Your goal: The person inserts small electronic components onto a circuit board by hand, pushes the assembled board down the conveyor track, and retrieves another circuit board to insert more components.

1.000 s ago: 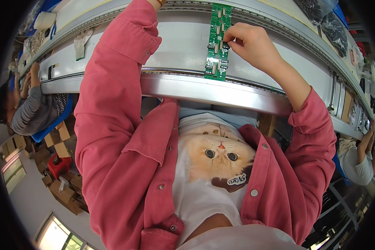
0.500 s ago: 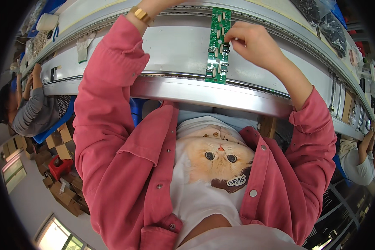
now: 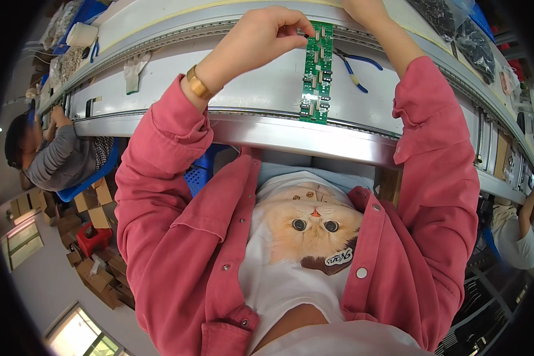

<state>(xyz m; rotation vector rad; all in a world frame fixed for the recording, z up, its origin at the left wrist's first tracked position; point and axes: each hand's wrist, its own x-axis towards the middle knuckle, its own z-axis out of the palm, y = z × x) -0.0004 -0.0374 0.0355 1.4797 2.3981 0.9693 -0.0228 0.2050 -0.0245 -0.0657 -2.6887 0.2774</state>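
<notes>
A long green circuit board [image 3: 318,74] lies across the two rails of the metal track in front of me. Pale connectors and small black parts sit on it in rows. My left hand [image 3: 267,37], with a gold band at the wrist, is at the board's far left edge. Its thumb and forefinger pinch a small black component, mostly hidden by the fingertips. My right hand [image 3: 366,10] reaches past the far rail, and its fingers are cut off by the upper edge of the picture. Pliers [image 3: 356,70] with blue and yellow handles lie to the board's right.
The near metal rail [image 3: 302,139] runs between my body and the track. A white cloth [image 3: 135,72] lies at left. Dark parts in clear bags [image 3: 474,44] are at far right. One person [image 3: 62,151] sits at left, another [image 3: 516,234] at right.
My left hand has come back from the far edge to the board, a small black component in its fingers. My right hand has left the board and moved farther away, uncovering the pliers.
</notes>
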